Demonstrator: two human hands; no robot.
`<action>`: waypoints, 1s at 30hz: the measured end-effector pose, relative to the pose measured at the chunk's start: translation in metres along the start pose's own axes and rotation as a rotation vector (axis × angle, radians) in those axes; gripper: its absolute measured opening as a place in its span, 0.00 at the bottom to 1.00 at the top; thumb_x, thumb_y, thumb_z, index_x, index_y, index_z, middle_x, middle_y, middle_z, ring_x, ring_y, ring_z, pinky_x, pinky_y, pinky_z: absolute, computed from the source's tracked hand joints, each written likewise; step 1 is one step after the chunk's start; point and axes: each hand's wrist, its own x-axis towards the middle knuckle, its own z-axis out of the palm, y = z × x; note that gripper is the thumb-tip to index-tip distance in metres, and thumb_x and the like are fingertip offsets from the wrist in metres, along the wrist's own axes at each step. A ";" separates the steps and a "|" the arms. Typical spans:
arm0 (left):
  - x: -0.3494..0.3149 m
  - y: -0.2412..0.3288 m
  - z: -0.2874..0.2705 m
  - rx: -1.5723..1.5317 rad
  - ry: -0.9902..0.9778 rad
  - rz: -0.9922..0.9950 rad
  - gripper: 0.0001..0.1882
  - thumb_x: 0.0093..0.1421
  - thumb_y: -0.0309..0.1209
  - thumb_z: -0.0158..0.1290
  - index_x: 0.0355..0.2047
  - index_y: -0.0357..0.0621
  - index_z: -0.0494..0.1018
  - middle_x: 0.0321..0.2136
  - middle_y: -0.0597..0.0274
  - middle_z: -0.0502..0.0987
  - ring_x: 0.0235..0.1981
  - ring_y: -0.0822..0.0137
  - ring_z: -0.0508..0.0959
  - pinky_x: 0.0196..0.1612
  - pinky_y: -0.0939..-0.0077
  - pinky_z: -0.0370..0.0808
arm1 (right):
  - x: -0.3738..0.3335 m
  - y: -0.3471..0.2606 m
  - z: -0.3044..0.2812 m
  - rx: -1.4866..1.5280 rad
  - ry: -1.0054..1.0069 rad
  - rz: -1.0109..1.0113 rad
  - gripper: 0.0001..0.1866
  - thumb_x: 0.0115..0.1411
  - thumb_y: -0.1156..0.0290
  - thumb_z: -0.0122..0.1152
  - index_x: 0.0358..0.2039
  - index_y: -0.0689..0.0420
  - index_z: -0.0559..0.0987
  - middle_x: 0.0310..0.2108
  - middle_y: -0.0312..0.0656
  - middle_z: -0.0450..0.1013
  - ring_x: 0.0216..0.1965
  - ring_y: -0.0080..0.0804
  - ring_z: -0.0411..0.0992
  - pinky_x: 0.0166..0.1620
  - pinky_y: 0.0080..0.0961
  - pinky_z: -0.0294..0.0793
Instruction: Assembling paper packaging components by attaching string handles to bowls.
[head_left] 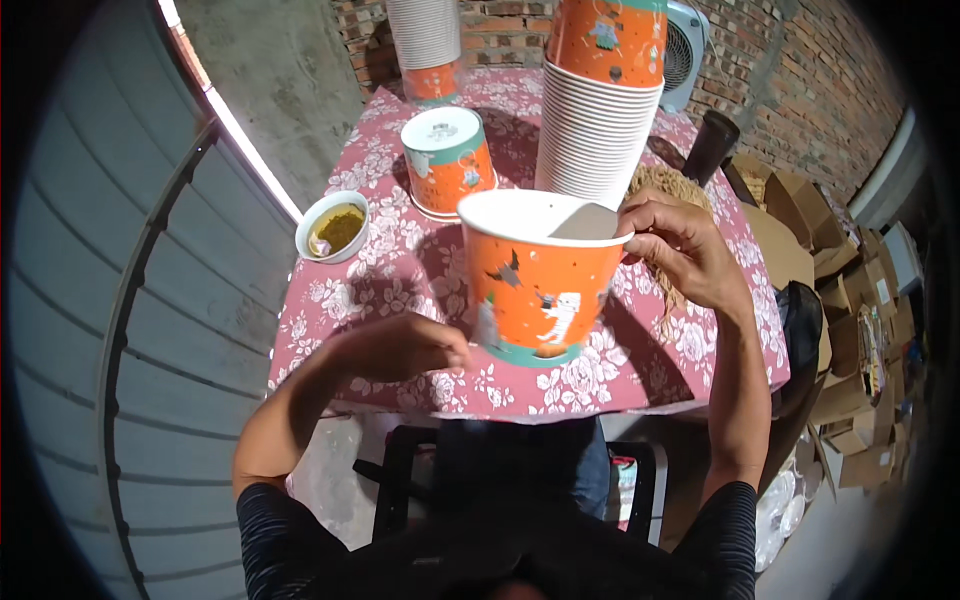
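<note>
An orange paper bucket (535, 295) with a green base band and printed figures is upright at the middle of the table, over its front part. The right hand (678, 250) pinches its rim at the right, thumb outside and fingers at the edge. Just left of the bucket's lower wall is my left hand (405, 345), fingers loosely bent and holding nothing. Farther back, another orange bucket (450, 175) stands upside down, its white bottom upward. Behind the held bucket rises a tall stack of nested paper buckets (598, 130), with an orange one on top.
A small bowl (333, 228) of yellowish-brown liquid stands at the table's left edge. Another bucket stack (425, 45) is at the back left. A bundle of straw-coloured strands (672, 190), a dark cup (710, 148) and a fan (685, 50) lie rightward. Cardboard boxes (850, 385) crowd the right.
</note>
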 end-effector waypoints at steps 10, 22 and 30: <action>0.018 0.089 0.007 0.459 0.732 0.297 0.30 0.50 0.30 0.73 0.54 0.49 0.78 0.60 0.51 0.74 0.64 0.49 0.73 0.63 0.55 0.73 | -0.051 -0.008 0.022 -0.184 -0.008 0.050 0.06 0.61 0.81 0.68 0.39 0.63 0.83 0.40 0.41 0.76 0.43 0.34 0.75 0.45 0.31 0.76; 0.048 0.079 0.072 0.750 0.579 0.294 0.09 0.60 0.34 0.66 0.32 0.41 0.83 0.25 0.59 0.80 0.33 0.60 0.82 0.59 0.55 0.74 | -0.140 0.046 -0.026 -0.213 0.440 0.565 0.09 0.68 0.76 0.65 0.46 0.66 0.84 0.35 0.39 0.82 0.35 0.25 0.79 0.38 0.24 0.80; 0.074 0.077 0.091 0.777 0.705 0.244 0.09 0.58 0.32 0.67 0.36 0.43 0.82 0.30 0.62 0.80 0.39 0.62 0.81 0.64 0.55 0.69 | -0.191 0.083 -0.023 -0.370 0.223 0.497 0.06 0.65 0.75 0.68 0.41 0.62 0.87 0.33 0.42 0.80 0.34 0.29 0.77 0.38 0.29 0.77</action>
